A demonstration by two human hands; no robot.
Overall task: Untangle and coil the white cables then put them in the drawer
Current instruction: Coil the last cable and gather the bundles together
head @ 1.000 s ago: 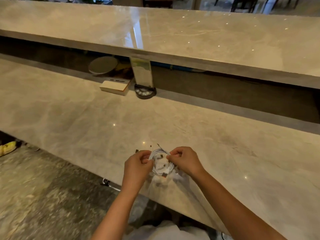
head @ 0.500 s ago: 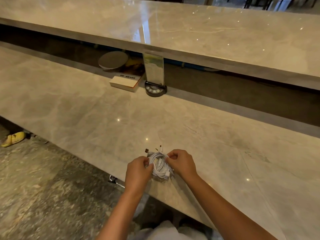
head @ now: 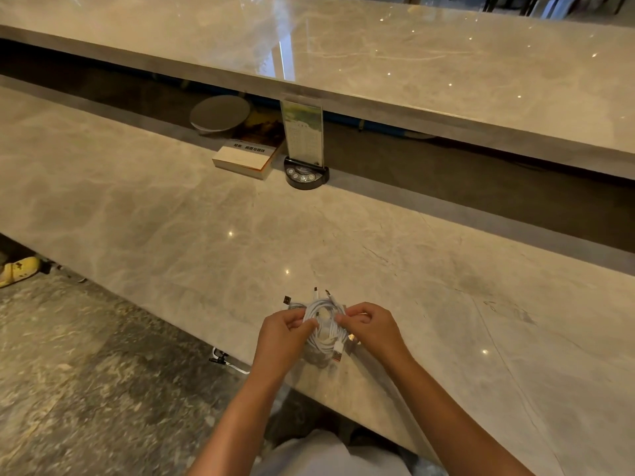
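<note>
Two bare forearms enter from the bottom of the frame, no sleeves visible to the frame edge. Left hand and right hand: no rings, watch, bands or gloves seen. Fingers bare; nails too small to judge. Bottom centre, between the forearms: a patch of pale, whitish-grey garment, plain, no print or seams discernible.

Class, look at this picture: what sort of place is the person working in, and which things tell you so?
Probably a reception or service counter: a two-level marble counter, an upright card stand with call buttons, and a book beside it.
</note>
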